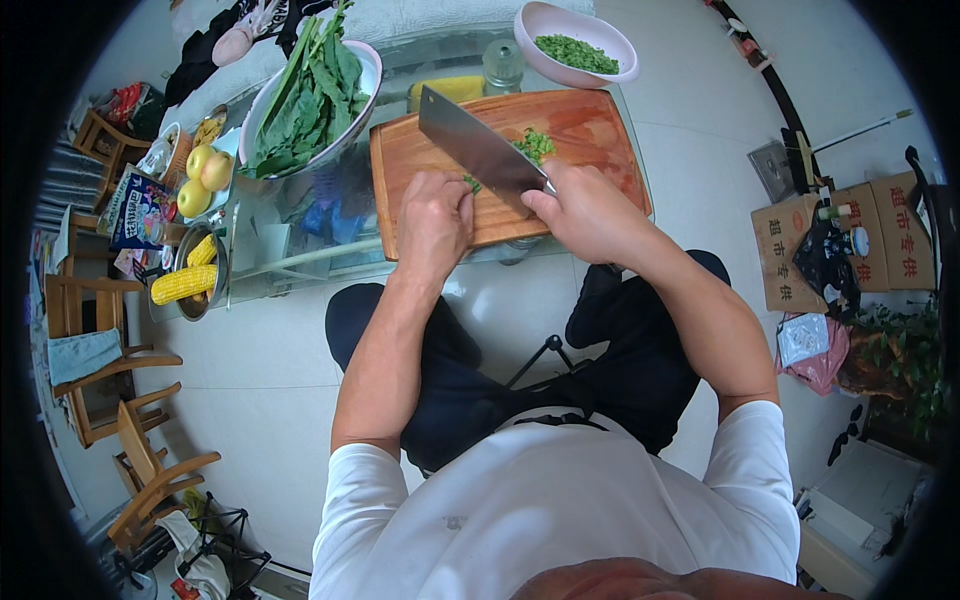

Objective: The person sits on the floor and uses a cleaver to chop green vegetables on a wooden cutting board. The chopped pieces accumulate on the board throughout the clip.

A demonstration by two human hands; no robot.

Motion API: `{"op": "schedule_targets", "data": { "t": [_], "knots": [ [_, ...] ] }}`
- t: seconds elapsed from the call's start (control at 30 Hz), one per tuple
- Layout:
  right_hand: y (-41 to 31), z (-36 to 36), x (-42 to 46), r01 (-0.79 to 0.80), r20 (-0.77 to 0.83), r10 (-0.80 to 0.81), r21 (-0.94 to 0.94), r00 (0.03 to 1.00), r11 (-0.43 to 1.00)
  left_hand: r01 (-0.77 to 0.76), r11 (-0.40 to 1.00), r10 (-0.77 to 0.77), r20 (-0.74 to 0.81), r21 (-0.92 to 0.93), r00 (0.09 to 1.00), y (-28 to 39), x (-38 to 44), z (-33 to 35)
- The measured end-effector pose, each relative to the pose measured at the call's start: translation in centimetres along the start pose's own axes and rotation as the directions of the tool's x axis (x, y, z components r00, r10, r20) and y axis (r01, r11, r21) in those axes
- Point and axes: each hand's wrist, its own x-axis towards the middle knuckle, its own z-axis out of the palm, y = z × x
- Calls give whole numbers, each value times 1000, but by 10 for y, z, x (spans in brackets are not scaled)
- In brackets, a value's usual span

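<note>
My right hand grips the handle of a steel cleaver, whose broad blade slants up and left over a wooden cutting board. Beside the blade, on the board's left part, my left hand is curled with its fingers bent. A bit of green vegetable shows between its fingertips and the blade; what lies under the fingers is hidden. Chopped greens form a small pile behind the blade. Farther back, a pale pink bowl holds more chopped greens.
Left of the board, a large bowl of leafy greens stands on the glass table. Yellow fruit and a metal bowl with corn cobs are at the table's left end. A glass jar stands behind the board.
</note>
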Motion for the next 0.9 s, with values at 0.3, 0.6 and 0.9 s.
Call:
{"op": "schedule_targets", "data": {
  "t": [0.3, 0.6, 0.9],
  "knots": [
    [2, 1, -13, 26, 6, -26, -72, 1000, 997, 35, 999, -35, 37, 14, 999, 1, 0, 0],
    [7, 2, -17, 49, 9, -48, -104, 999, 993, 34, 999, -36, 58, 34, 998, 0, 0, -1],
    [-6, 9, -10, 56, 63, -46, -173, 997, 983, 18, 999, -19, 40, 27, 999, 2, 1, -1]
  ]
}}
